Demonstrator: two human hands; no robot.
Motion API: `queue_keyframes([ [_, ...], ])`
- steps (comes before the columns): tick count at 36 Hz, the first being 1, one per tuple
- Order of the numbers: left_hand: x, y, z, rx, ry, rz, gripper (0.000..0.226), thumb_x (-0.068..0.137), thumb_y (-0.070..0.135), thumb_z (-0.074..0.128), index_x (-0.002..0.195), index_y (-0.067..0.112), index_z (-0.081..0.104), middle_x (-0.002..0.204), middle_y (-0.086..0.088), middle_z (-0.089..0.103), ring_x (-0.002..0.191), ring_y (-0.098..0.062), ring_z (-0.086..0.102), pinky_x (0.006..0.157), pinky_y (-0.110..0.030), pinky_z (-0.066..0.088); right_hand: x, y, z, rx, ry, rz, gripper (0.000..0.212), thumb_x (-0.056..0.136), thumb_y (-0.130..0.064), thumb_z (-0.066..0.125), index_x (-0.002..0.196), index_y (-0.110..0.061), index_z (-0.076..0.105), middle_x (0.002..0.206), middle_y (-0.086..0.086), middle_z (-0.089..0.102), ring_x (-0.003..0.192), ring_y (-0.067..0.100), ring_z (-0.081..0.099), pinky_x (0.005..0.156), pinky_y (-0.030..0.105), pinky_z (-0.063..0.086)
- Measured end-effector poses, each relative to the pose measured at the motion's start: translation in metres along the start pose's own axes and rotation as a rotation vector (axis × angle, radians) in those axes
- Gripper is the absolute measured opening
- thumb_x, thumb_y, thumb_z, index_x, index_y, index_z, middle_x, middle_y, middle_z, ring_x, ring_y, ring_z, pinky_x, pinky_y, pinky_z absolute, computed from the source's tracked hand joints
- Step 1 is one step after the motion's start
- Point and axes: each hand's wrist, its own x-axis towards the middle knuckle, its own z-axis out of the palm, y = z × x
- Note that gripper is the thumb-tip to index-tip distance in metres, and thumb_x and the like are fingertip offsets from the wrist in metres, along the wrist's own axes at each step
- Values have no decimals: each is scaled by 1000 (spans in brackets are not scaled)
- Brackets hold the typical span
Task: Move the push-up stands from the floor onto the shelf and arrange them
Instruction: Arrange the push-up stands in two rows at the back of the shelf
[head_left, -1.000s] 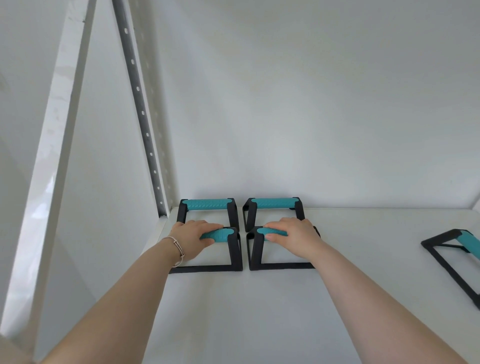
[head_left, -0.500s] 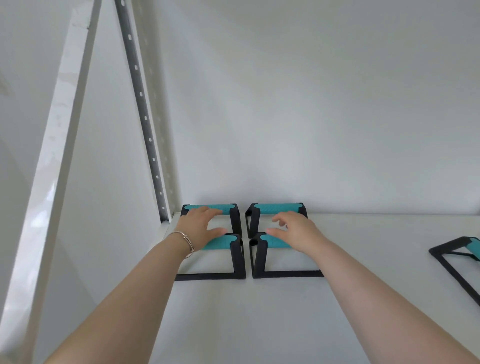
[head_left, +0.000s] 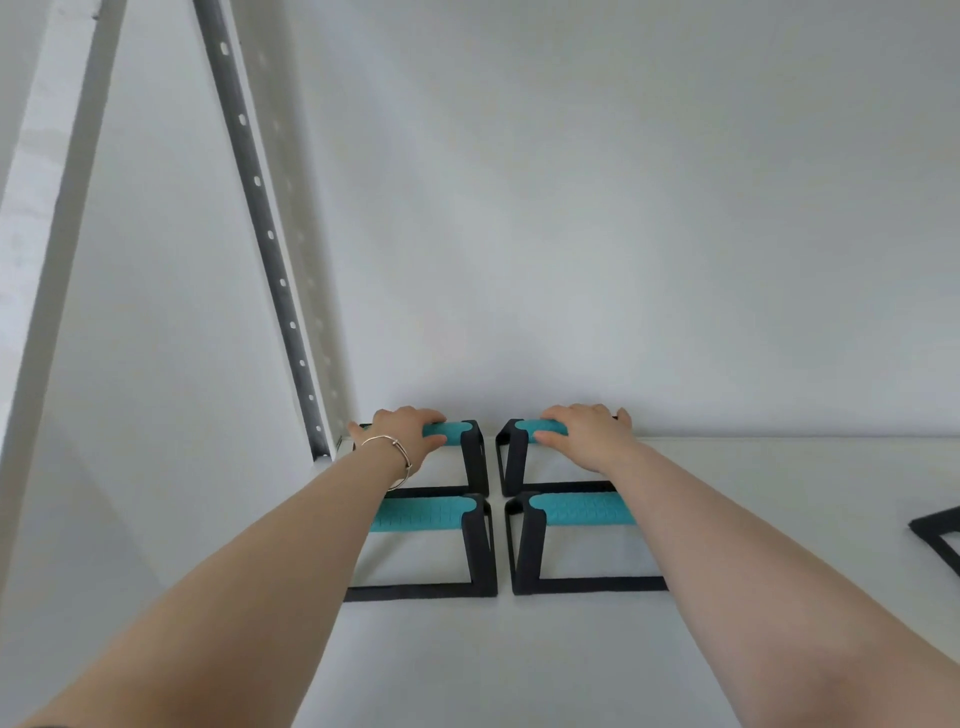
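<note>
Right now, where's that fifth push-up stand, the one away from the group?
In the head view, the lone stand lies at the shelf's far right edge, cut off by the frame, apart from the four grouped stands.

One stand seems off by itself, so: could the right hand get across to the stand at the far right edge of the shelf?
Probably yes. The right hand rests on a back stand, and bare shelf lies between it and the partly cropped stand.
</note>
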Motion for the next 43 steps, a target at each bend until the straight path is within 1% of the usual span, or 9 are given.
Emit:
queue_keyframes([
  [2,1,1,2,-11,27,-3,33,95,53,41,127,51,50,122,10,58,115,-23,49,105,-62,25,1,0,1,16,2,17,44,90,-68,33,121,-44,52,117,-4,60,119,27,45,105,59,24],
  [4,2,1,3,-17,37,1,32,95,52,41,126,51,50,120,10,58,113,-23,50,103,-61,26,1,1,2,32,13,26,42,89,-70,34,119,-45,52,116,-5,59,118,26,45,103,58,25],
  [9,2,-2,4,-22,47,22,31,96,50,41,127,50,49,117,10,58,112,-22,50,103,-61,27,-1,2,2,35,18,36,45,88,-71,34,122,-49,51,119,-5,58,119,26,43,101,53,27],
  [14,2,-2,4,-25,45,35,32,97,49,40,128,51,49,121,9,57,116,-22,48,104,-59,24,-1,-1,0,42,-2,50,46,89,-71,33,125,-49,50,120,-5,57,122,26,41,102,52,27],
  [18,0,-2,3,-27,45,35,32,97,49,39,128,51,48,122,9,57,116,-22,47,105,-60,22,-2,-2,-2,42,-14,55,45,90,-71,33,125,-49,51,120,-5,57,122,26,41,100,51,28],
  [22,-1,-2,4,-28,49,38,32,98,49,39,129,50,48,122,9,57,117,-23,47,107,-63,20,-2,-3,-3,38,-17,60,45,90,-71,33,125,-49,51,120,-4,58,121,26,42,100,50,29],
  [27,-2,-3,3,-36,56,42,33,98,48,39,129,49,48,121,9,57,117,-23,47,107,-62,20,-3,-5,-3,36,-23,73,47,90,-70,34,129,-49,49,126,-4,56,124,25,40,101,50,28],
  [43,1,-4,4,-35,54,58,33,98,48,38,129,50,47,122,9,56,117,-23,47,106,-62,20,-4,-7,-5,52,-35,100,47,89,-71,35,128,-50,50,127,-5,57,124,25,40,100,49,28],
])
